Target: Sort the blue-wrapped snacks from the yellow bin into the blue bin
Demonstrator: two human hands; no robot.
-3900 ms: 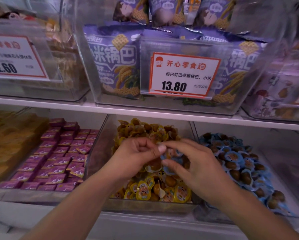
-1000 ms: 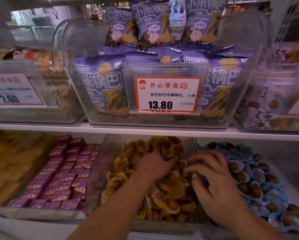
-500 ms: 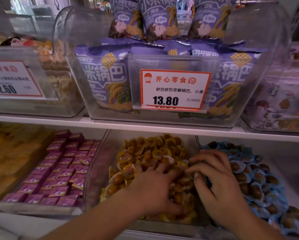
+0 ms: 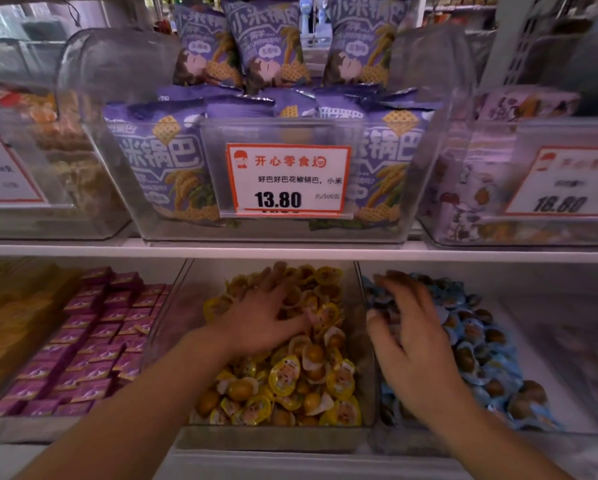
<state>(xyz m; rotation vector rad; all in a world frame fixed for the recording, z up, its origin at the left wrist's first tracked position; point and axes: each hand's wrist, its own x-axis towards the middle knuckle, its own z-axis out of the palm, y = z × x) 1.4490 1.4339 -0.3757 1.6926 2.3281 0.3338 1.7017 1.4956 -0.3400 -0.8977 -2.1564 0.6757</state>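
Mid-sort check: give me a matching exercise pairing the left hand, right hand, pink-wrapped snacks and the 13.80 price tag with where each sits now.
Things:
1. left hand
2. right hand
3. pink-wrapped snacks
4. 13.80 price tag

Places:
A. on the upper-shelf bin of purple bags
B. over the blue-wrapped snacks
C. in the bin left of the yellow bin
D. on the yellow-wrapped snacks

Pairs: 1-D, 2-B, 3-C, 4-A

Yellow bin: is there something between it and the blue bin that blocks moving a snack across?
Only the clear divider wall stands between the yellow bin and the blue bin. Both are open on top, so the hands can lift snacks over it.
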